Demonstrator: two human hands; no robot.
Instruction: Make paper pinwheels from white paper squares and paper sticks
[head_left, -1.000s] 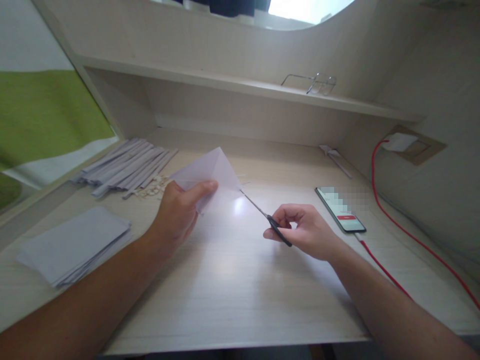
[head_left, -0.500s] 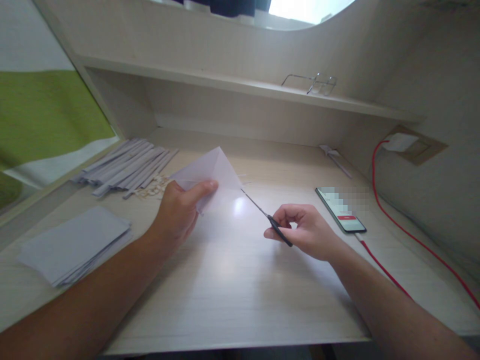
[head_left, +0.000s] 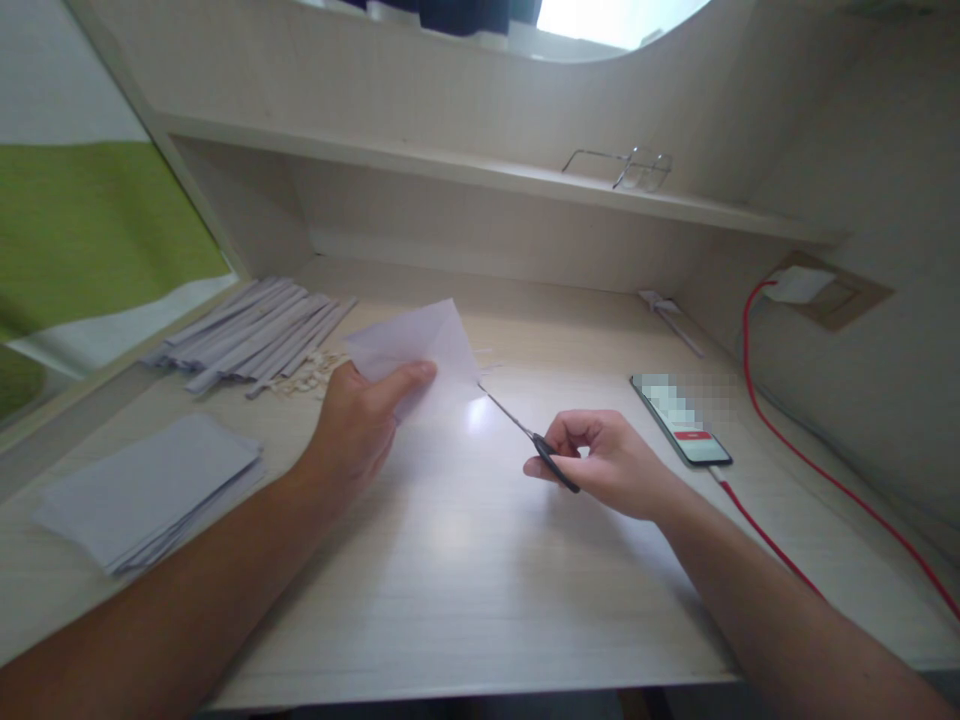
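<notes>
Our white paper [head_left: 454,350] has turned a little, its top corner sitting farther right than half a second ago, and our scissors [head_left: 534,438] have shifted slightly left with the right hand. We hold the paper up off the desk [head_left: 450,600] in our left hand [head_left: 356,425], pinched beneath the thumb; the sheet spreads beyond and to the right of that grip. Our right hand [head_left: 611,465] is closed around the black scissor handles, and the blades point away from it toward the left, their tips at the paper's right edge. We cannot tell whether the blades are parted. Beyond our left grip and to its left lie folded paper strips [head_left: 247,335], with pale scraps [head_left: 307,375] just beside them. A paper stack [head_left: 161,480] rests left of our left grip, nearer to us. Right of our right grip lies a phone [head_left: 694,450], a red cable [head_left: 769,548] at its near end.
</notes>
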